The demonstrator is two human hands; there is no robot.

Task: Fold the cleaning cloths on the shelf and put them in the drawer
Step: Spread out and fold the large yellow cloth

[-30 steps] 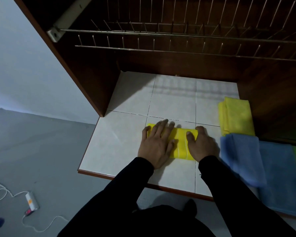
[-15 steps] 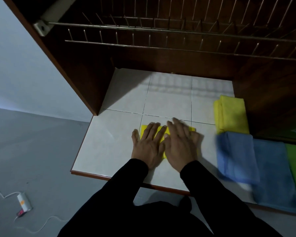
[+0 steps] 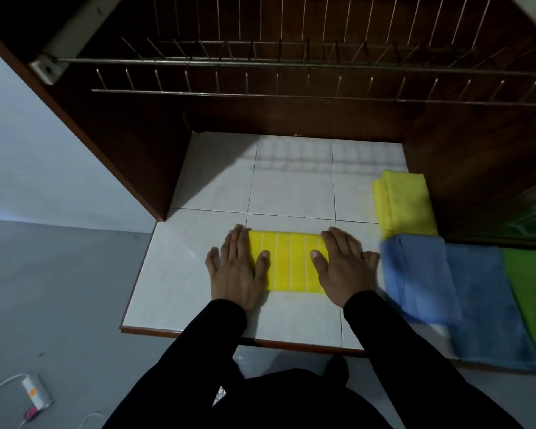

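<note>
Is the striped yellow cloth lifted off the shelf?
No, the striped cloth lies flat on the shelf under both palms.

Dark wood cabinet [image 3: 130, 144], grey floor [image 3: 59, 289], dim light.

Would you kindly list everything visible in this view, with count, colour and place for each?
striped cloth: 1, yellow with thin white lines, folded, flat on the shelf between the hands
plain folded cloth: 1, yellow, right rear of the shelf
blue cloths: 2, one folded, overlapping a larger one to its right
green cloth: 1, far right edge, partly cut off
tiled shelf: 1, white tiles, brown front edge
wire rack: 1, metal, above the shelf
cabinet: 1, dark brown wood
power strip: 1, white, with cord, on the grey floor lower left
left hand: flat on the striped cloth's left end
right hand: flat on its right end
sleeves: 2, black
</note>
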